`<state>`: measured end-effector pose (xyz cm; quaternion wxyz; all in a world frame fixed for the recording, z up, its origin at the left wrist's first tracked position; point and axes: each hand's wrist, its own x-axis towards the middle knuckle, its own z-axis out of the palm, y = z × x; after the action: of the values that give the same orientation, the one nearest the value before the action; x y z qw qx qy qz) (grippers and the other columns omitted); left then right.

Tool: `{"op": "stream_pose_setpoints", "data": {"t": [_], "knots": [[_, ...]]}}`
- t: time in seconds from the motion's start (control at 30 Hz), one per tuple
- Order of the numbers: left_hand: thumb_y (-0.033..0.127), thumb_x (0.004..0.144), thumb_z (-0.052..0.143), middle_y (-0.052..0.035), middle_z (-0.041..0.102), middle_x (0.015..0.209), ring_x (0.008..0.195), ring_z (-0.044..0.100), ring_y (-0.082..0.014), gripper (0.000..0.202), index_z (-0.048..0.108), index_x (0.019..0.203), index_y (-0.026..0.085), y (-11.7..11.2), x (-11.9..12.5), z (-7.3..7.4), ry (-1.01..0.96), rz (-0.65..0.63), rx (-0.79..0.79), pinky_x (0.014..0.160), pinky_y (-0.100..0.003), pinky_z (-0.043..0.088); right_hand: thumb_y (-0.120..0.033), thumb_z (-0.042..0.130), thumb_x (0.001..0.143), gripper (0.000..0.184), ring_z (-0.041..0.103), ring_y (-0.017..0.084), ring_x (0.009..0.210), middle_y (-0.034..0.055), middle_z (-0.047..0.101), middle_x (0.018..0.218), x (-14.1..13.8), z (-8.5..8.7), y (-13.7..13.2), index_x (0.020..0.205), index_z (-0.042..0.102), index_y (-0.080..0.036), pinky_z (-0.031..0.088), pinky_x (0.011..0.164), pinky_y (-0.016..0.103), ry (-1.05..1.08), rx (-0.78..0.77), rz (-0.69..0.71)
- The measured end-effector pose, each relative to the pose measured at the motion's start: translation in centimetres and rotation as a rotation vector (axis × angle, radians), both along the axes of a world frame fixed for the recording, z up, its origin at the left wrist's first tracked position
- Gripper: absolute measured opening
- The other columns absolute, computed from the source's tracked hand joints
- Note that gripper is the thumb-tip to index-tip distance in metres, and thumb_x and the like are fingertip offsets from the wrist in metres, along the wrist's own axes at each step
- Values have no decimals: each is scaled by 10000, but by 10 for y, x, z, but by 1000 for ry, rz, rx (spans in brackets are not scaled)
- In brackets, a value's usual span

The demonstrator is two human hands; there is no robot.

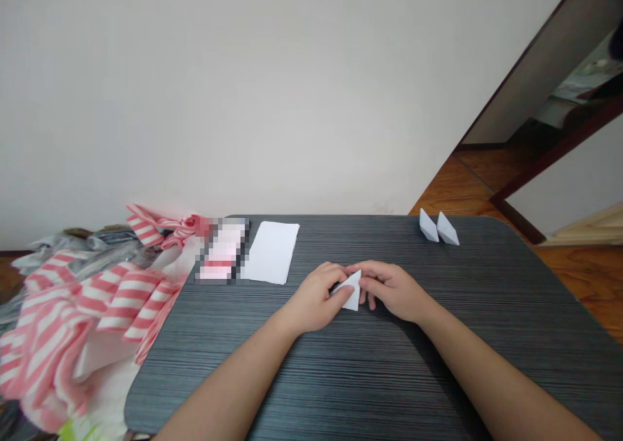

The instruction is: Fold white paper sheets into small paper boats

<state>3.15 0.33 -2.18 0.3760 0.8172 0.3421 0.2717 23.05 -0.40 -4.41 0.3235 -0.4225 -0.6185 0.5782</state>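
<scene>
A small folded piece of white paper (354,294) is held just above the dark table, with a pointed corner facing up. My left hand (318,298) is closed on it, thumb across its near face. From the other side, my right hand (392,288) pinches its right edge with bent thumb and fingers. Part of the paper is hidden behind my left thumb and fingers. Two folded white paper pieces (439,227) with pointed tips stand side by side at the table's far right.
A stack of white paper sheets (273,253) lies at the back left of the dark table (219,357), beside a blurred pinkish flat object (221,251). Striped pink and white cloth (117,298) is heaped left of the table. A white wall (302,91) rises behind.
</scene>
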Motion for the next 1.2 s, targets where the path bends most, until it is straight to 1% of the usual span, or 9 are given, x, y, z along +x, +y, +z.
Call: {"op": "stream_pose_setpoints", "data": {"t": [0.1,0.2,0.27,0.33,0.47,0.7,0.87,1.03,1.2], "knots": [[262,889,444,-69,628,939,914,540,-186,187,594,827,171,0,0,-1,-24,-9,-16,858,-321,398,-304,521,868,202,537,118,557,13,590,716,1,1,1,1014,604,-191,444,490,232,-64,68,-26],[258,884,455,-72,626,996,935,546,-182,171,590,825,171,0,0,-1,-55,-10,-17,868,-314,398,-277,599,812,88,554,152,736,39,574,843,2,6,2,807,619,-191,451,621,254,-149,274,-94],[249,880,461,-78,612,1055,965,543,-180,164,590,821,167,0,0,-1,-73,-4,-10,878,-306,393,-274,601,808,101,545,159,776,51,569,924,2,9,3,756,595,-188,442,650,261,-167,340,-106],[252,880,460,-76,619,1014,933,546,-175,171,592,818,162,1,0,-1,-60,2,-7,853,-295,397,-278,577,824,115,533,151,734,43,576,890,1,10,2,755,570,-187,428,631,260,-190,326,-109],[287,879,452,-35,598,759,746,528,-151,208,591,796,156,0,-1,-1,45,38,-27,704,-260,398,-317,562,836,143,458,125,579,-22,503,634,1,8,1,771,545,-191,365,533,240,-278,236,-136],[315,865,479,-12,599,737,688,512,-134,204,617,882,165,0,1,0,97,40,-72,660,-242,368,-351,581,820,170,399,106,512,-45,452,569,0,5,1,773,545,-192,300,468,228,-336,215,-188],[352,830,535,1,578,693,676,501,-131,210,604,782,160,1,3,-1,114,60,-70,638,-235,347,-341,591,813,175,394,98,498,-51,449,555,-3,6,0,757,539,-184,290,459,219,-340,211,-159],[345,836,507,16,545,676,607,455,-109,201,572,786,161,3,0,-7,71,146,-184,549,-215,311,-326,542,852,173,504,115,575,-12,566,646,-1,9,0,802,598,-169,367,525,221,-311,238,-82],[351,836,505,8,562,721,635,476,-109,203,567,824,158,3,-1,-13,-23,192,-285,546,-206,327,-356,495,887,222,593,135,534,-6,623,580,1,13,-2,841,607,-169,415,516,224,-330,111,-31]]}}
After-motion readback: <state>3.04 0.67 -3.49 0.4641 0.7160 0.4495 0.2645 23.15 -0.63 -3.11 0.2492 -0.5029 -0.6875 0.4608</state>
